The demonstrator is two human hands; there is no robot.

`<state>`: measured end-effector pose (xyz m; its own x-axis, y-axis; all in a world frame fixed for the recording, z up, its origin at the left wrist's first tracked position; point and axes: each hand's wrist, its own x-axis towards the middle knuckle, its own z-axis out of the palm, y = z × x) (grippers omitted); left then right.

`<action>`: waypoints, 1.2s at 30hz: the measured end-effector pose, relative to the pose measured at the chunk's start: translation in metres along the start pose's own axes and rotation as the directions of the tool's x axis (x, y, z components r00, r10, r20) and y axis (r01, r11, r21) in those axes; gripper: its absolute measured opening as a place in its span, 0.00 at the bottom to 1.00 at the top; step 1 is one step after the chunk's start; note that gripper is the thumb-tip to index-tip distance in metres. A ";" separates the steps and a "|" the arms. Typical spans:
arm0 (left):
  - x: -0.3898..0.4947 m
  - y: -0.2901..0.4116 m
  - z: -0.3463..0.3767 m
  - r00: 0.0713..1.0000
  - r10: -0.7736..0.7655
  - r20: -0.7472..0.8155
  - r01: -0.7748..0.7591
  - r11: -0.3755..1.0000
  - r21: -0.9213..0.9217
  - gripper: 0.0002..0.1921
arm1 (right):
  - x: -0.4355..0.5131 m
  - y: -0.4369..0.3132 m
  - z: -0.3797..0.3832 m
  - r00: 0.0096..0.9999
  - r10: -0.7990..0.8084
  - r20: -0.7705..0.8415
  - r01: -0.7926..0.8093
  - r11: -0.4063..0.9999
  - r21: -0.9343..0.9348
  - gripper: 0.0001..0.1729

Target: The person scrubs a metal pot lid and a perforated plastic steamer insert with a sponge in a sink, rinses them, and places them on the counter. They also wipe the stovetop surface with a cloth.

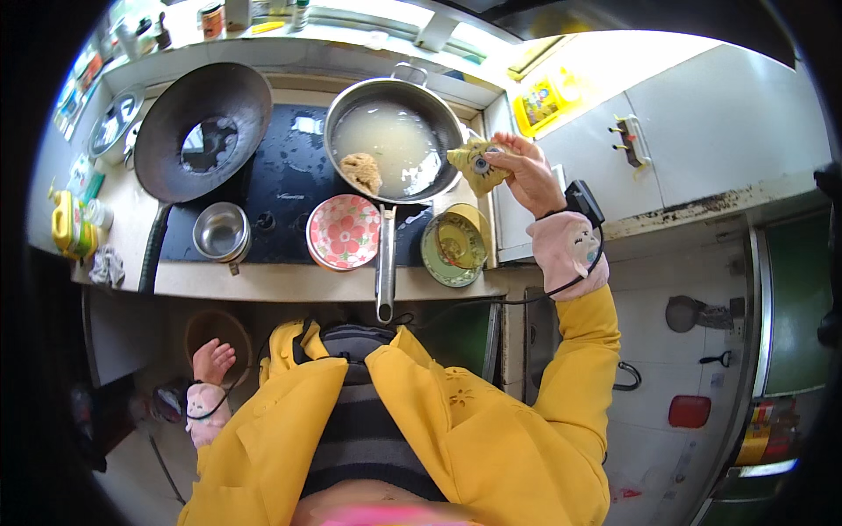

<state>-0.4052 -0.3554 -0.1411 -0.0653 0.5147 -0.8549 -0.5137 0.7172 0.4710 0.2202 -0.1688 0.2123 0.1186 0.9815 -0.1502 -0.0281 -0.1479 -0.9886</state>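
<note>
My right hand (526,174) pinches a soft yellow pad (475,166), possibly a sponge, with printed cartoon eyes. It is held just off the right rim of a steel pan (335,167), which contains cloudy water (388,141). A tan scrubbing pad (360,172) sits in the pan at its near left side. The pan's long metal handle (385,276) points toward me over the counter edge. My left hand (214,361) hangs low at my left side, below the counter, with nothing in it. Its fingers are loosely extended near a brown bucket (240,329).
A dark wok (158,151) holding some liquid stands left on the wet black cooktop (289,151). Along the front are steel bowls (220,230), flowered bowls (343,230) and green dishes (431,253). A yellow bottle (69,227) stands far left. A black cable (526,300) trails from my right wrist.
</note>
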 end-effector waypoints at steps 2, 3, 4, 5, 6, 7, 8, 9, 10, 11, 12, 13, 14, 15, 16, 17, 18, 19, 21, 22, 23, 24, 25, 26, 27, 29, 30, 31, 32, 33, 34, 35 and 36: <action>0.002 0.000 -0.003 1.000 -0.009 -0.016 0.009 1.000 0.010 0.19 | -0.002 -0.025 -0.007 0.998 -0.064 0.005 0.064 0.998 -0.019 0.36; 0.003 -0.001 -0.004 1.000 -0.002 -0.013 0.003 1.000 0.022 0.18 | -0.004 -0.044 -0.016 0.994 -0.107 -0.019 0.103 0.983 -0.152 0.34; 0.004 -0.001 -0.005 1.000 -0.004 -0.011 0.004 1.000 0.027 0.18 | -0.008 -0.066 -0.028 0.972 -0.230 -0.044 0.196 0.904 -0.380 0.33; 0.005 -0.001 -0.007 1.000 -0.005 -0.018 0.005 0.999 0.034 0.18 | -0.011 -0.089 -0.041 0.940 -0.343 0.002 0.306 0.838 -0.452 0.29; 0.006 0.000 -0.008 1.000 -0.008 -0.015 0.008 0.999 0.036 0.17 | -0.014 -0.111 -0.054 0.921 -0.388 -0.027 0.337 0.830 -0.445 0.25; 0.006 0.000 -0.009 1.000 -0.010 -0.018 0.010 0.999 0.036 0.17 | -0.022 -0.137 -0.069 0.866 -0.492 0.092 0.472 0.743 -0.474 0.22; 0.007 0.000 -0.009 1.000 -0.013 -0.021 0.013 0.999 0.034 0.17 | -0.028 -0.158 -0.082 0.801 -0.597 0.042 0.511 0.645 -0.569 0.20; 0.008 0.000 -0.009 1.000 -0.019 -0.021 0.020 0.999 0.042 0.17 | -0.031 -0.181 -0.094 0.744 -0.668 -0.016 0.404 0.469 -0.785 0.19; 0.009 0.000 -0.009 1.000 -0.023 -0.019 0.024 0.998 0.051 0.16 | -0.039 -0.196 -0.105 0.683 -0.730 -0.025 0.269 0.283 -0.921 0.17; 0.010 0.001 -0.008 0.999 -0.023 -0.023 0.024 0.998 0.062 0.16 | -0.040 -0.211 -0.113 0.642 -0.763 0.072 0.204 0.080 -0.976 0.19; 0.011 0.002 -0.007 1.000 -0.023 -0.018 0.024 0.998 0.063 0.16 | -0.041 -0.218 -0.121 0.620 -0.771 0.143 0.127 -0.081 -0.989 0.21; 0.011 0.002 -0.005 1.000 -0.019 -0.020 0.020 0.998 0.064 0.16 | -0.041 -0.223 -0.128 0.601 -0.779 0.181 0.011 -0.219 -0.976 0.23; 0.011 0.002 -0.004 1.000 -0.015 -0.016 0.016 0.998 0.066 0.17 | -0.039 -0.225 -0.133 0.628 -0.758 0.174 -0.026 -0.245 -0.969 0.24; 0.011 0.003 -0.002 1.000 -0.015 -0.016 0.016 0.997 0.069 0.17 | -0.035 -0.224 -0.138 0.651 -0.741 0.164 -0.069 -0.273 -0.959 0.25; 0.011 0.003 0.000 1.000 -0.015 -0.012 0.016 0.997 0.072 0.17 | -0.032 -0.222 -0.142 0.672 -0.724 0.152 -0.110 -0.301 -0.947 0.26; 0.010 0.003 0.001 1.000 -0.011 -0.017 0.013 0.997 0.080 0.17 | -0.028 -0.219 -0.146 0.719 -0.680 0.144 -0.122 -0.328 -0.937 0.24; 0.009 0.003 0.003 1.000 -0.003 -0.015 0.004 0.998 0.066 0.17 | -0.024 -0.214 -0.148 0.739 -0.661 0.135 -0.112 -0.317 -0.942 0.24; 0.008 0.002 0.004 1.000 0.007 -0.022 -0.005 0.998 0.056 0.17 | -0.020 -0.210 -0.150 0.765 -0.635 0.104 -0.120 -0.300 -0.946 0.23; 0.006 0.000 0.004 0.999 0.018 -0.039 -0.016 0.999 0.043 0.18 | -0.013 -0.201 -0.151 0.785 -0.611 0.101 -0.139 -0.332 -0.933 0.21; 0.005 -0.001 0.003 0.999 0.018 -0.052 -0.016 0.999 0.040 0.18 | -0.009 -0.197 -0.151 0.801 -0.593 0.081 -0.161 -0.344 -0.925 0.20; 0.004 -0.003 0.001 0.998 0.018 -0.065 -0.016 0.999 0.038 0.18 | -0.006 -0.193 -0.152 0.852 -0.519 0.066 -0.138 -0.344 -0.929 0.20; 0.003 -0.004 -0.001 0.998 0.009 -0.058 -0.007 0.999 0.032 0.18 | -0.004 -0.190 -0.155 0.852 -0.519 0.065 -0.151 -0.362 -0.920 0.21; 0.003 -0.005 -0.004 0.999 0.001 -0.051 0.000 1.000 0.027 0.19 | -0.001 -0.186 -0.158 0.852 -0.515 0.098 -0.128 -0.386 -0.913 0.21; 0.004 -0.006 -0.007 0.999 0.001 -0.044 0.000 1.000 0.027 0.19 | 0.003 -0.185 -0.163 0.869 -0.493 0.044 -0.103 -0.268 -0.958 0.21; 0.004 -0.008 -0.010 0.999 -0.006 -0.051 0.007 1.000 0.016 0.19 | 0.005 -0.184 -0.170 0.887 -0.460 0.030 -0.045 -0.150 -0.988 0.21; 0.008 -0.009 -0.014 0.998 -0.009 -0.067 0.010 1.000 0.024 0.20 | 0.003 -0.184 -0.187 0.861 -0.502 0.083 0.057 -0.067 -0.996 0.21; 0.011 -0.008 -0.014 1.000 -0.016 -0.020 0.016 1.000 0.019 0.20 | 0.001 -0.185 -0.195 0.803 -0.574 0.162 0.117 -0.115 -0.986 0.20; 0.011 -0.008 -0.016 0.999 -0.027 -0.037 0.027 1.000 0.011 0.21 | 0.006 -0.183 -0.198 0.760 -0.627 0.172 0.135 -0.107 -0.985 0.20; 0.012 -0.008 -0.015 1.000 -0.029 0.012 0.029 1.000 0.000 0.21 | 0.006 -0.183 -0.199 0.782 -0.598 0.173 0.141 -0.101 -0.985 0.20; 0.012 -0.006 -0.014 0.999 -0.036 -0.015 0.036 0.999 0.004 0.21 | 0.007 -0.182 -0.197 0.816 -0.559 0.148 0.080 -0.144 -0.986 0.21; 0.009 -0.006 -0.012 0.999 -0.041 -0.023 0.040 0.999 -0.026 0.21 | 0.008 -0.181 -0.192 0.832 -0.506 0.227 0.037 -0.358 -0.933 0.23; 0.008 -0.005 -0.007 0.999 -0.036 -0.028 0.035 0.999 -0.032 0.20 | 0.008 -0.179 -0.185 0.839 -0.457 0.296 -0.069 -0.629 -0.775 0.26; 0.004 -0.003 -0.004 0.998 -0.028 -0.051 0.027 0.999 -0.026 0.19 | 0.009 -0.170 -0.174 0.820 -0.482 0.308 -0.157 -0.707 -0.689 0.27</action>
<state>-0.4070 -0.3573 -0.1471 -0.0940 0.4696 -0.8778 -0.5376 0.7182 0.4418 0.3990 -0.1564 0.3769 -0.1948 0.9139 0.3562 0.6854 -0.1329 0.7160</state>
